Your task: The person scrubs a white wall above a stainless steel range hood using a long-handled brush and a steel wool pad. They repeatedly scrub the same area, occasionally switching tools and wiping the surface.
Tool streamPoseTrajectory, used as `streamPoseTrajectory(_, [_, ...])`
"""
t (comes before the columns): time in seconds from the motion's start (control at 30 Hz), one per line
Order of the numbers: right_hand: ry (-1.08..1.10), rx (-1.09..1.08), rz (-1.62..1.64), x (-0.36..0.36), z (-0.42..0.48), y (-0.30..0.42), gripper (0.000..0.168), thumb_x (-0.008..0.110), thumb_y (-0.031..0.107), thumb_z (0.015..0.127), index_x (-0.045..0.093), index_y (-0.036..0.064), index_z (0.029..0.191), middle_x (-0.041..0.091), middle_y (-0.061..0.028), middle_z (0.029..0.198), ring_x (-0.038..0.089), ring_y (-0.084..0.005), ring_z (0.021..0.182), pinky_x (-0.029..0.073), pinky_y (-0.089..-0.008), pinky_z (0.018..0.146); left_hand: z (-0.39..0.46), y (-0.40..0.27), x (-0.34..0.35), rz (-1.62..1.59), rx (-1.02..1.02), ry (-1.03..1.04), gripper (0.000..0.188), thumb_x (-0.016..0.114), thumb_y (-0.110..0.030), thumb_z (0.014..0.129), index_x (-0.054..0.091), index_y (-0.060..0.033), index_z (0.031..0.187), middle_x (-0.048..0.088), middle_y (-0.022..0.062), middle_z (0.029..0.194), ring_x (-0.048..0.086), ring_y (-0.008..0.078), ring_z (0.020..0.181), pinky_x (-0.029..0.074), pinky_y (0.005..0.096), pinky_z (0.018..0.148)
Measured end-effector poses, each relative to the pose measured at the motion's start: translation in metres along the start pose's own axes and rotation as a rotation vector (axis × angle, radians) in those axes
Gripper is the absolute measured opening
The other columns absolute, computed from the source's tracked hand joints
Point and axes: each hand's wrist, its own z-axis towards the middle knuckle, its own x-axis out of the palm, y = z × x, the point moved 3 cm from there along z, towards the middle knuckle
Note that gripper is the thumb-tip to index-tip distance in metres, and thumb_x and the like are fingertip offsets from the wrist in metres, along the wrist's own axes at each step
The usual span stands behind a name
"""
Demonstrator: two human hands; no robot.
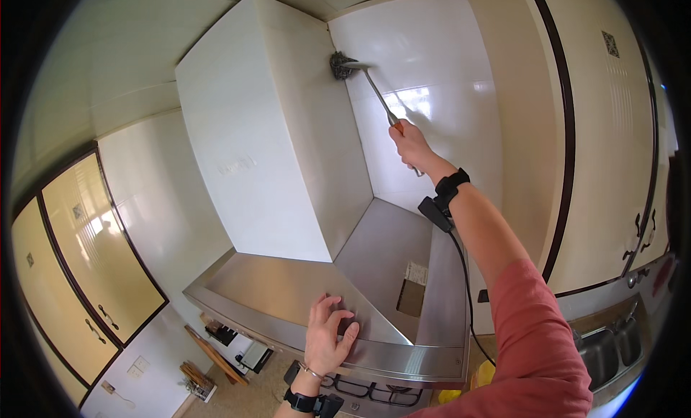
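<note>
My right hand [413,145] grips a long metal-handled kitchen utensil [380,94] with an orange-brown grip section; it looks like a spatula or ladle. At its far end a dark steel-wool scrubber [340,66] sits in the corner where the white duct cover [248,132] meets the tiled wall [426,45]. How the scrubber is joined to the utensil cannot be made out. Lower down, my left hand [329,331] holds nothing. Its bent, spread fingers rest at the sloping front of the stainless-steel range hood [270,283].
A cardboard piece [413,291] lies on the hood's side slope. Below is a gas stove [397,393]. Cream cabinets [599,148] flank the right, with a steel sink [602,358] beneath. A cable [468,288] hangs from my right wrist. Cutting boards [218,356] and a chopstick holder [200,385] stand lower left.
</note>
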Motion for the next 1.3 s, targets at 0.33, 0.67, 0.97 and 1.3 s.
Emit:
streamPoseTrajectory(0.33, [0.215,0.243,0.61,0.025,0.003,0.018,0.027,0.042,0.04,0.099,0.044,0.018,0.116,0.047,-0.0042,0.073,0.034,-0.0061,0.044,0.033,-0.0252,0.038,-0.001,-0.001,-0.002,0.029,0.016,-0.014,0.025,0.068,-0.027,0.085,0.066,-0.0038,0.094,0.052,0.0182,0.124,0.042,0.0444,0.123,0.041,0.0496,0.098])
streamPoseTrajectory(0.67, [0.141,0.038,0.578,0.038,0.025,0.029,0.022,0.041,0.035,0.099,0.045,0.014,0.104,0.044,-0.0049,0.067,0.035,-0.0106,0.04,0.033,-0.0288,0.036,0.001,-0.001,0.001,0.03,0.017,-0.048,0.022,0.07,-0.025,0.082,0.067,-0.0043,0.091,0.055,0.0173,0.121,0.044,0.0445,0.122,0.043,0.049,0.097])
streamPoseTrajectory(0.97, [0.104,-0.124,0.581,0.037,0.065,0.081,0.022,0.041,0.035,0.098,0.046,0.015,0.106,0.043,-0.0052,0.067,0.036,-0.0106,0.041,0.031,-0.0282,0.035,0.0,0.002,0.002,0.024,0.027,-0.078,0.022,0.07,-0.026,0.082,0.068,-0.0042,0.088,0.056,0.0162,0.12,0.046,0.0433,0.121,0.045,0.048,0.094])
streamPoseTrajectory(1.3, [0.096,-0.182,0.547,0.047,0.038,0.105,0.028,0.042,0.037,0.1,0.049,0.012,0.111,0.044,-0.0047,0.065,0.036,-0.0119,0.04,0.032,-0.029,0.036,-0.002,-0.003,-0.006,0.054,0.026,-0.086,0.021,0.07,-0.024,0.083,0.067,-0.0043,0.089,0.056,0.0163,0.12,0.046,0.0429,0.12,0.043,0.0476,0.097])
